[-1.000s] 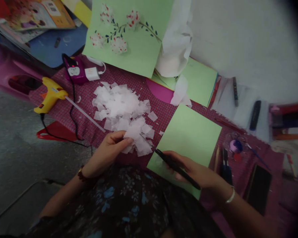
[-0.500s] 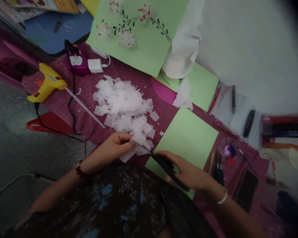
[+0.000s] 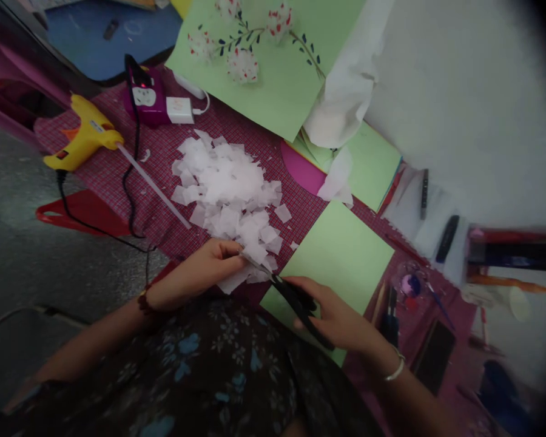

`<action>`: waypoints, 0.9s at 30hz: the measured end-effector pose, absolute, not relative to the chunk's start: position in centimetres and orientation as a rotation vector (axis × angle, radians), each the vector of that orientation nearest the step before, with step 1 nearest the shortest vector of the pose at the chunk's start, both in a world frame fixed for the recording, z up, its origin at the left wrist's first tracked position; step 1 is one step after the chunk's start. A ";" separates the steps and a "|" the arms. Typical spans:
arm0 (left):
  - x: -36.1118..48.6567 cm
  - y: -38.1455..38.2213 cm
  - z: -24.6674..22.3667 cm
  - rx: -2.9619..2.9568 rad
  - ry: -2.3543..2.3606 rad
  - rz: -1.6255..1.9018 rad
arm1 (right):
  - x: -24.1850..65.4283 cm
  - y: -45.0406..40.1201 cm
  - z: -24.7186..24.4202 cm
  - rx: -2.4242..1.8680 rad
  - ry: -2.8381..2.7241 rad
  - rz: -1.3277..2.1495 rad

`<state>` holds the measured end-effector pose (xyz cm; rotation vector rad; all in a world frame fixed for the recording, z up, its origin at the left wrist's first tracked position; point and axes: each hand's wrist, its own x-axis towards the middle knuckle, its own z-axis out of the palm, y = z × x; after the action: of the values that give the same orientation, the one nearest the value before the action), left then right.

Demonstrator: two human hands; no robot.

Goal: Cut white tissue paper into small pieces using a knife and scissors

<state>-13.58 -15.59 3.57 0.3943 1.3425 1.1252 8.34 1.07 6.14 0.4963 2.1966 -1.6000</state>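
Black-handled scissors (image 3: 298, 306) are held in my right hand (image 3: 337, 309), over a light green sheet (image 3: 341, 249). Their blades point left, to the fingertips of my left hand (image 3: 209, 267). My left hand is closed in a pinch at the near edge of a heap of small white paper pieces (image 3: 227, 182). What lies between its thumb and finger is too small to make out. The heap rests on a red checked cloth (image 3: 159, 145).
At the left lie a yellow glue gun (image 3: 88, 133) with its cord and a purple power socket (image 3: 148, 97). A green sheet with paper flowers (image 3: 264, 79) and crumpled white paper (image 3: 341, 103) lie beyond the heap. Pens and a black cutter (image 3: 447, 238) are at the right.
The view has shifted slightly. Both hands stay in nearly the same place beside the heap, and the scissors are still at the left fingertips.
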 end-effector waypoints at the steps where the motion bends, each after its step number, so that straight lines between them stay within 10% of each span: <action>1: -13.6 -15.6 3.7 0.393 1.325 1.131 | 8.4 1.1 6.1 0.500 2.193 -1.611; 27: -14.4 -15.0 3.9 0.562 1.373 0.964 | 8.5 1.8 6.7 0.437 2.352 -1.341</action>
<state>-14.38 -14.97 3.90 0.5621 1.3734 0.9643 8.54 1.79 6.70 0.4371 2.3521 -1.3407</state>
